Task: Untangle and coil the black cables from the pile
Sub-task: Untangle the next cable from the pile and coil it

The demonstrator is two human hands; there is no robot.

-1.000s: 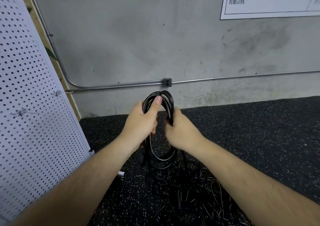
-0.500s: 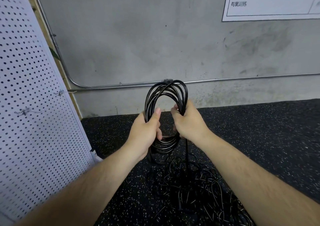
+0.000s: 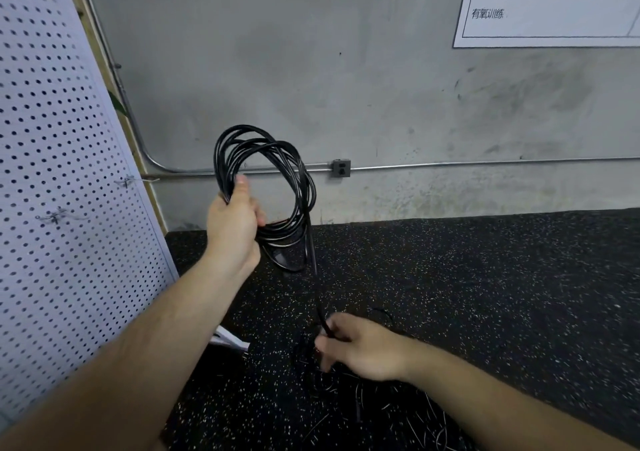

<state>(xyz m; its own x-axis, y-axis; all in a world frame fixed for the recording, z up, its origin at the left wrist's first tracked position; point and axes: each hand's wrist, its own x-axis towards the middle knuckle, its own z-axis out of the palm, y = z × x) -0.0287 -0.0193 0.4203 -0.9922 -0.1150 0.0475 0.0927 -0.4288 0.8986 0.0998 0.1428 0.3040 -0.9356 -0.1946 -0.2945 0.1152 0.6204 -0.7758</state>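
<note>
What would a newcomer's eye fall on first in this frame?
The black cable coil, held up by the left hand against the grey wall, left of centre. One strand runs down from it to the right hand, which grips it just above the tangled pile on the speckled floor. A white pegboard fills the left edge.

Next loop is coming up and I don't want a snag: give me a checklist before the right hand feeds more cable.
1. Grip of left hand on coil: ok.
2. Coil loops lie even: not ok, splayed at the top.
3. Pinch of right hand on feed strand: ok.
4. Feed strand runs knot-free from coil to right hand: ok.
5. Strand free of the pile beneath the right hand: cannot tell, black on dark floor.
</note>
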